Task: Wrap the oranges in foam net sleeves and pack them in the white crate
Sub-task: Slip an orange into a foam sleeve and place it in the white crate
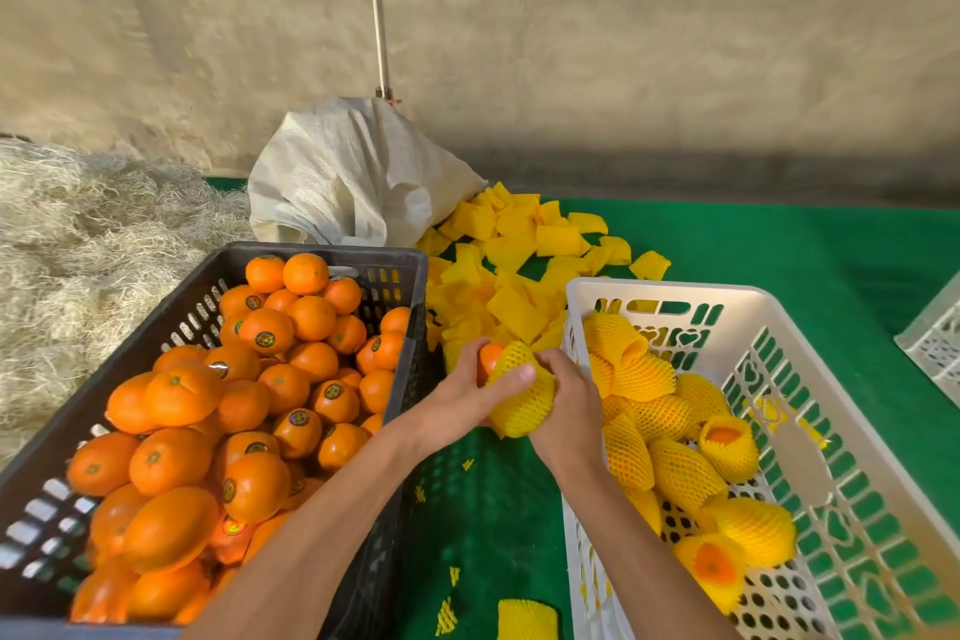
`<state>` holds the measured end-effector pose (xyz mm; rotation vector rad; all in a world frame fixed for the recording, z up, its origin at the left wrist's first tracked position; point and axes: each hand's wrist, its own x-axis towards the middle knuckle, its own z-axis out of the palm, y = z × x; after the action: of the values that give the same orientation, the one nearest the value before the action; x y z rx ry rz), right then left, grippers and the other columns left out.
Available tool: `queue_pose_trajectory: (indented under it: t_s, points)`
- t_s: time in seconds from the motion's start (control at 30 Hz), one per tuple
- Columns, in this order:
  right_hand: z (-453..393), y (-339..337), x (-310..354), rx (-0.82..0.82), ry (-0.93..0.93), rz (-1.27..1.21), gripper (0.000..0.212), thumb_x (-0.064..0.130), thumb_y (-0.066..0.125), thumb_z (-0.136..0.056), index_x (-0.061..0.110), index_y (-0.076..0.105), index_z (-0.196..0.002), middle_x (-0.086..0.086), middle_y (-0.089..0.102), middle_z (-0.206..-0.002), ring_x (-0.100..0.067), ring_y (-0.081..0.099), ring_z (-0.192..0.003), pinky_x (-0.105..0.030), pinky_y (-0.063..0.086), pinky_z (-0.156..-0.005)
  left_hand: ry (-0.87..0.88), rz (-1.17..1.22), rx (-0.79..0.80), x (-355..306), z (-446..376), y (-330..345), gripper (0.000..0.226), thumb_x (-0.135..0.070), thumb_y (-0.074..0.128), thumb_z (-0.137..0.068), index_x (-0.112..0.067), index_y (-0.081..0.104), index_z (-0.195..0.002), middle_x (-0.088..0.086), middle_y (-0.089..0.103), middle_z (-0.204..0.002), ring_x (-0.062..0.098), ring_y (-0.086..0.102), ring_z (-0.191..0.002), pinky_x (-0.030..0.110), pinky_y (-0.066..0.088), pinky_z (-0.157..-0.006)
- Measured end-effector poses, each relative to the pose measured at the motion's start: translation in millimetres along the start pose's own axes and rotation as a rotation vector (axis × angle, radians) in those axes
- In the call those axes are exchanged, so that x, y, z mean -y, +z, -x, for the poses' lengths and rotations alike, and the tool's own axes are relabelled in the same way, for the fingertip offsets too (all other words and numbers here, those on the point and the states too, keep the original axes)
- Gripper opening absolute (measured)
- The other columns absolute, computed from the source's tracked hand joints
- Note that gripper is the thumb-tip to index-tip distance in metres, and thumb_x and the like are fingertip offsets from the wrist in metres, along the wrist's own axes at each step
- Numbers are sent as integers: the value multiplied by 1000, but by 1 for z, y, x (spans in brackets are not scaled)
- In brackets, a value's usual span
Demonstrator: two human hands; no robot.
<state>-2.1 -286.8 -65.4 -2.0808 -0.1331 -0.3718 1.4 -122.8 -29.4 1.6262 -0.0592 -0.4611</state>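
Observation:
Between the two crates, my left hand [470, 392] grips an orange [488, 360] that is partly inside a yellow foam net sleeve [522, 398]. My right hand [569, 405] holds the sleeve from the right side. Only the orange's left end shows outside the net. The white crate [810, 353] on the right holds several wrapped oranges [670, 431]. The black crate [363, 260] on the left is piled with bare oranges [249, 405], many with round stickers.
A heap of loose yellow sleeves [514, 265] lies on the green mat [779, 244] behind the crates, spilling from a white woven sack [348, 177]. Straw [78, 244] fills the left. One sleeve [527, 618] lies near the front edge. Another pale crate [935, 343] sits far right.

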Motion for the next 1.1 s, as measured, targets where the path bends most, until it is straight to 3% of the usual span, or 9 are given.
queue_pose_trajectory:
  t_s: [0.13, 0.33, 0.43, 0.53, 0.63, 0.77, 0.93, 1.03, 1.1]
  points:
    - [-3, -1, 3, 36, 3, 50, 40, 55, 58, -80, 17, 61, -94, -2, 64, -84, -25, 62, -81, -46, 53, -64, 28, -149, 41, 5, 2, 6, 124, -34, 96, -70, -36, 6, -155, -3, 46, -139, 11, 61, -119, 34, 61, -89]
    - [-5, 0, -3, 42, 52, -35, 29, 48, 65, -86, 19, 60, -87, -4, 61, -78, -22, 62, -76, -40, 51, -55, 83, -130, 33, 1, 3, 4, 109, -17, 93, -74, -34, 20, -153, 1, 46, -137, 15, 59, -119, 33, 60, -89]
    - [-6, 2, -7, 50, 118, -42, 11, 17, 70, -90, 20, 66, -100, -7, 63, -85, -21, 61, -75, -37, 49, -53, 149, -169, -17, 2, 2, 2, 88, -13, 85, -84, -35, 31, -150, 3, 48, -132, 14, 62, -107, 29, 59, -80]
    - [-5, 4, -5, 67, 127, -107, 25, 6, 68, -89, 20, 69, -110, 0, 65, -83, -9, 56, -64, -19, 40, -48, 203, -27, -183, -3, -1, -2, 61, -5, 71, -90, -34, 50, -139, 12, 57, -126, 8, 65, -89, 28, 57, -75]
    - [-5, 5, 2, 111, 85, -11, 40, 16, 76, -89, 27, 62, -125, 11, 66, -110, -7, 63, -93, -24, 55, -70, 117, 210, -308, -8, -3, -6, 57, -16, 66, -77, -38, 60, -129, 12, 61, -122, 30, 67, -100, 51, 61, -82]
    - [-6, 3, 2, 19, 22, 194, 45, 5, 76, -84, 31, 50, -110, 14, 51, -109, -14, 57, -90, -41, 56, -68, -9, 335, -264, -15, 2, -11, 48, -25, 62, -72, -40, 65, -117, 5, 59, -98, 25, 57, -83, 38, 47, -65]
    - [-9, 0, -2, 69, 55, 144, 47, -4, 72, -84, 21, 64, -123, 2, 66, -120, -19, 60, -113, -39, 56, -90, -69, 210, 14, -14, 6, -5, 55, -43, 64, -65, -29, 58, -118, 8, 58, -103, 23, 52, -91, 36, 41, -70]
    - [-11, 1, -2, 73, 50, 163, 27, 10, 74, -89, 19, 70, -114, 3, 72, -112, -19, 65, -106, -38, 58, -85, -37, 193, -65, -16, 9, -4, 65, -54, 66, -62, -16, 53, -113, 13, 54, -102, 17, 49, -78, 33, 34, -69]
    - [-11, 2, -2, 87, 38, 235, 17, 19, 75, -90, 21, 72, -106, 6, 72, -106, -18, 65, -101, -33, 56, -77, -52, 227, -82, -17, 8, -7, 69, -63, 69, -66, -18, 62, -118, 10, 67, -113, 19, 59, -92, 37, 39, -82]
